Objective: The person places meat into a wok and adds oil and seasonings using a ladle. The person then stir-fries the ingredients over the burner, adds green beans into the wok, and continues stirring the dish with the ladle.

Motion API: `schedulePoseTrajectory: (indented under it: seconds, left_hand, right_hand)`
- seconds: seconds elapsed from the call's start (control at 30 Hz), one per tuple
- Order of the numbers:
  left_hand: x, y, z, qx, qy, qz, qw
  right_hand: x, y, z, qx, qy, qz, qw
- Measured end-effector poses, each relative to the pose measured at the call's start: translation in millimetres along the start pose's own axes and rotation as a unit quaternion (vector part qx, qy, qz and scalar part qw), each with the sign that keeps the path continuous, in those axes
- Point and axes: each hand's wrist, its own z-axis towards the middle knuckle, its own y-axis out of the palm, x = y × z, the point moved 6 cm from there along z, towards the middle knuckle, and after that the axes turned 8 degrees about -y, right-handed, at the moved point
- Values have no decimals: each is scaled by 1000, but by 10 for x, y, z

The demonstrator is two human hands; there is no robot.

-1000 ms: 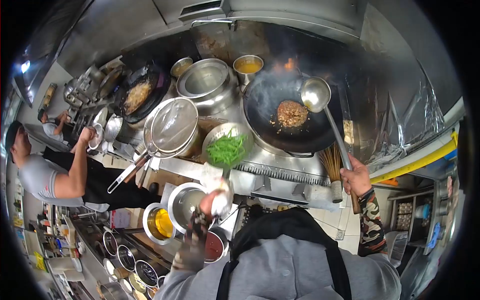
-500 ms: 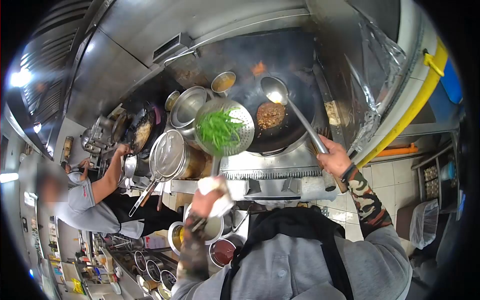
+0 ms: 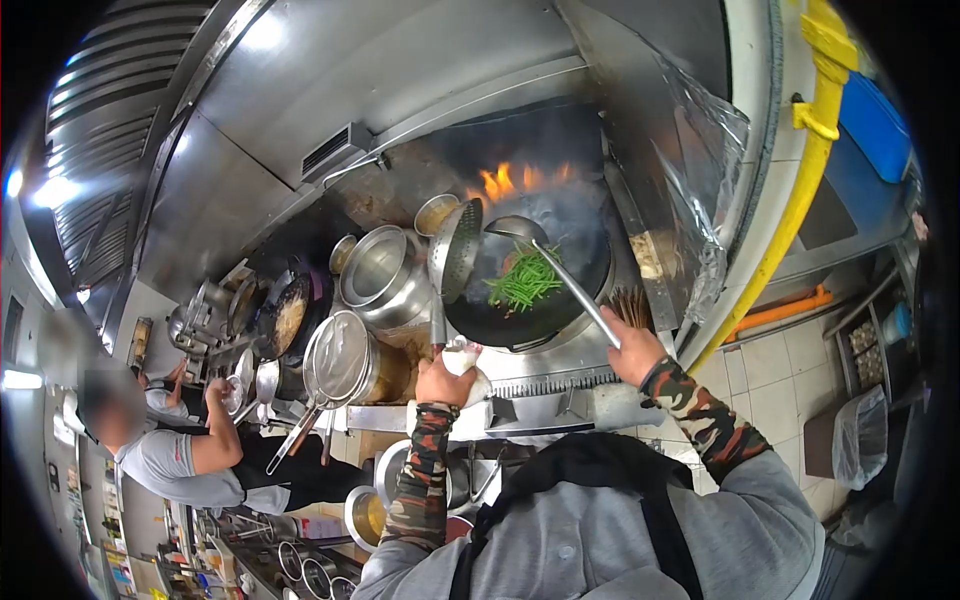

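My left hand [image 3: 445, 386] is closed round the handle of a perforated strainer [image 3: 457, 250], with a white cloth [image 3: 472, 366] bunched in the same grip. The strainer is tipped on its side at the wok's left rim, and no greens show in it. My right hand [image 3: 635, 352] grips the long handle of a metal ladle [image 3: 578, 288], whose bowl is over the far part of the black wok [image 3: 495, 327]. Cut green vegetables, which look like beans [image 3: 527, 279], lie heaped in the wok. They cover most of the brown minced food under them.
Flames [image 3: 510, 183] rise behind the wok, with smoke above it. To the left stand metal pots [image 3: 375, 265] and a mesh sieve [image 3: 338, 352]. Another person [image 3: 190, 460] works farther left near a second wok [image 3: 291, 312]. A yellow pipe [image 3: 800, 210] runs down the right.
The strainer has turned from level to tipped, and the greens have gone from it into the wok on top of the brown food. Flames behind the wok have grown.
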Motion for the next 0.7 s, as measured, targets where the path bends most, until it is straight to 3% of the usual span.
schedulePoseTrajectory:
  seconds: [0.03, 0.07, 0.13, 0.3, 0.37, 0.47, 0.5, 0.53, 0.6, 0.67, 0.7]
  left_hand:
    - [22, 1, -4, 7, 61, -28, 998]
    - [18, 29, -11, -36, 109, -151, 982]
    - [-114, 94, 9, -25, 1, -82, 996]
    - [-257, -4, 115, -15, 76, -149, 986]
    - [-160, -88, -7, -86, 79, -310, 944]
    - [-237, -36, 3, -115, 22, -341, 933]
    - [-381, -39, 11, -66, 4, -309, 949]
    - [-547, -55, 23, -18, -15, -274, 961]
    - [-862, -103, -103, 16, -24, -332, 943]
    - [-953, -376, -477, -23, -18, -360, 933]
    - [-1013, -508, -661, -46, -1, -283, 958]
  right_hand:
    - [-33, 41, 51, -11, 19, -26, 999]
    - [-42, 83, 67, -23, 40, -52, 998]
    - [-76, 137, 85, -30, 38, -49, 998]
    - [-190, 122, 73, 2, 11, -23, 1000]
    - [-205, 174, 52, 15, 10, -23, 1000]
    - [-403, 173, 195, 45, -38, -4, 998]
    - [-453, 133, 182, -33, 33, -18, 999]
    - [-453, 114, 150, -41, 34, -23, 998]
    - [-433, 21, 53, 6, -5, 1, 1000]
    - [-312, -3, -35, 5, -9, 20, 1000]
    - [-188, -1, -59, 49, -67, 46, 995]
